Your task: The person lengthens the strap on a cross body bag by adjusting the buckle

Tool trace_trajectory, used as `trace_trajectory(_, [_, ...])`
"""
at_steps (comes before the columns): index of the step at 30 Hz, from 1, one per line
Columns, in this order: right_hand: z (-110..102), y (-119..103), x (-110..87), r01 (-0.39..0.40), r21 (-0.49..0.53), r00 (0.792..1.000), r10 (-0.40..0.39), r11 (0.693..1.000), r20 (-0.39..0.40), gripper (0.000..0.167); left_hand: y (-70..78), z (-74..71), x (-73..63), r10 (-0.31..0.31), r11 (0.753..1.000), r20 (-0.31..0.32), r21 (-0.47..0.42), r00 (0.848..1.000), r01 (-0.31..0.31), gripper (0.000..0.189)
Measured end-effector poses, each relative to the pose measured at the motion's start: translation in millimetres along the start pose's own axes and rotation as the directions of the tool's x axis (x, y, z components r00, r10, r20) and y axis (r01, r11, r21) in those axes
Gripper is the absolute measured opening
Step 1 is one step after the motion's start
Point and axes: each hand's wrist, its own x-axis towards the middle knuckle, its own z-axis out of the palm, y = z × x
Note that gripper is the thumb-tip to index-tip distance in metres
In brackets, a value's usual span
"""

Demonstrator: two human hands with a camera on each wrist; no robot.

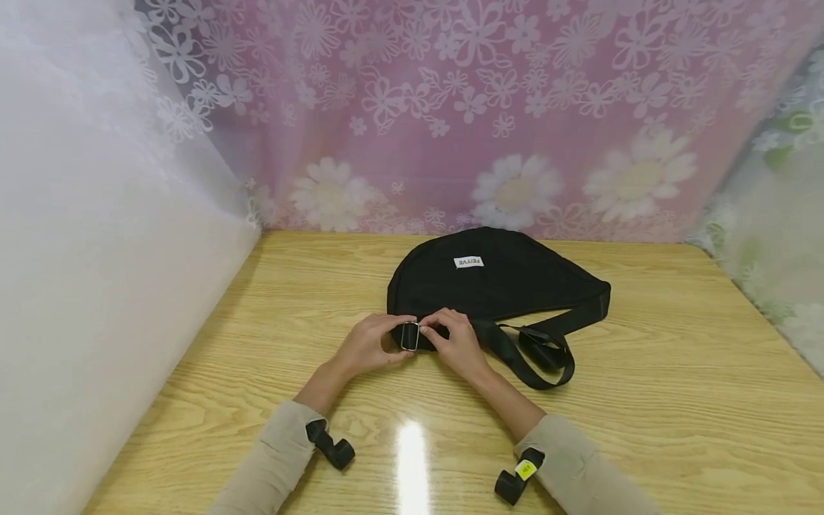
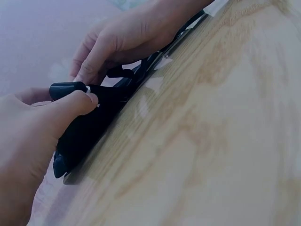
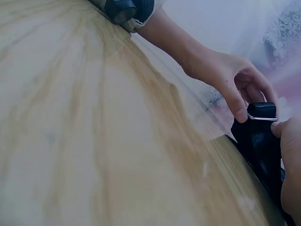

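Observation:
A black half-moon sling bag (image 1: pixel 450 293) lies on the table with a white label (image 1: pixel 468 262) facing up. Near its left corner, a silver slide buckle (image 3: pixel 262 118) has the black strap (image 1: pixel 409 336) threaded through it, folded into a short loop. My left hand (image 1: pixel 368 346) grips the buckle by its two ends between thumb and fingers. At the buckle's right edge, my right hand (image 1: pixel 458 345) pinches the strap with thumb and forefinger; in the left wrist view its fingertips (image 2: pixel 83 75) are close behind the buckle.
The loose strap (image 1: pixel 543 384) curls in a loop on the wood-grain table (image 1: pixel 290 286), right of my hands. A pink flowered curtain (image 1: pixel 418 143) hangs along the back edge. Pale cloth (image 1: pixel 116 214) stands on the left side, flowered cloth (image 1: pixel 772 250) on the right.

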Motion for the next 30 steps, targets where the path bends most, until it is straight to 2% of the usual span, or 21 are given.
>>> trace_trajectory(4, [2.9,-1.6,-0.7,0.004,-0.023,1.000,-0.004,1.000,0.000,0.007,-0.8,-1.7,-1.3,0.053,0.990,0.004,0.129,0.999,-0.053,0.057])
trace_trajectory(6, [3.0,-2.6,-0.8,0.004,-0.028,1.000,-0.004,1.000,-0.005,0.007,-1.4,-2.2,-1.4,0.077,0.984,0.000,0.161,0.997,-0.076,0.057])
trace_trajectory(8, [2.5,-3.3,-0.5,0.009,-0.039,1.000,-0.009,0.999,-0.012,0.007,-2.2,-2.2,-0.7,0.085,0.985,-0.010,0.154,0.996,-0.083,0.055])
trace_trajectory(14, [-0.7,-2.2,-0.5,-0.023,-0.122,0.999,0.019,0.992,-0.036,0.009,-1.9,-1.3,1.5,0.065,0.994,-0.058,0.094,0.996,-0.059,0.051])
trace_trajectory(19, [-3.0,-1.7,0.1,-0.054,-0.147,0.998,0.046,0.988,-0.053,0.006,-0.5,-0.8,1.8,-0.014,1.000,-0.067,-0.014,0.998,0.013,0.054])
trace_trajectory(24, [-4.5,-2.5,2.0,0.007,-0.117,0.998,-0.014,0.993,-0.057,0.007,0.1,-1.1,1.6,-0.095,0.988,-0.051,-0.125,0.994,0.088,0.056])
trace_trajectory(30, [-4.0,-2.8,-0.9,0.063,-0.094,0.998,-0.066,0.994,-0.025,0.006,4.1,-0.5,0.1,-0.091,0.973,0.003,-0.210,0.996,0.090,0.057])
